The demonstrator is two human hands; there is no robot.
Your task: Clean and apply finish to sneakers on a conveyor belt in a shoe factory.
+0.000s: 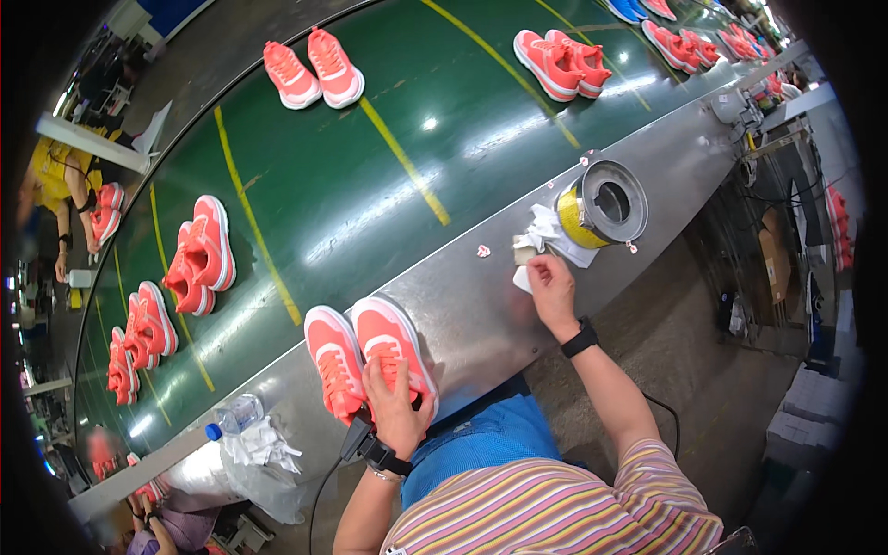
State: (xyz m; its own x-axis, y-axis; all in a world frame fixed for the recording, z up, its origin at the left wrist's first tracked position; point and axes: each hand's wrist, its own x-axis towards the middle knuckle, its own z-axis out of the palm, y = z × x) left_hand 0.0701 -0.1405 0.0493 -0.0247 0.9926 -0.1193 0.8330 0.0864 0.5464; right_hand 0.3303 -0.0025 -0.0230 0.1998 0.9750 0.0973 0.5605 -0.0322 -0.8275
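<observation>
A pair of coral sneakers with white soles stands side by side on the metal ledge, toes pointing away from me. My left hand (396, 410) grips the right sneaker (387, 335) of the pair near its collar; the left sneaker (331, 350) stands against it. Farther right, my right hand (552, 285) has its fingers pinched together at the near edge of some crumpled white cloths (548, 225). A small beige piece (524, 252) lies just beyond those fingertips. Whatever sits between the fingertips is too small to make out.
Beside the cloths stands a round metal can (614, 202) with a yellow side. A green conveyor belt (324, 185) with yellow lines carries more sneakers (313, 69). A blue-capped bottle (237, 415) and white tissues (262, 446) lie at left. Another person's hand (91, 236) holds a sneaker across the belt.
</observation>
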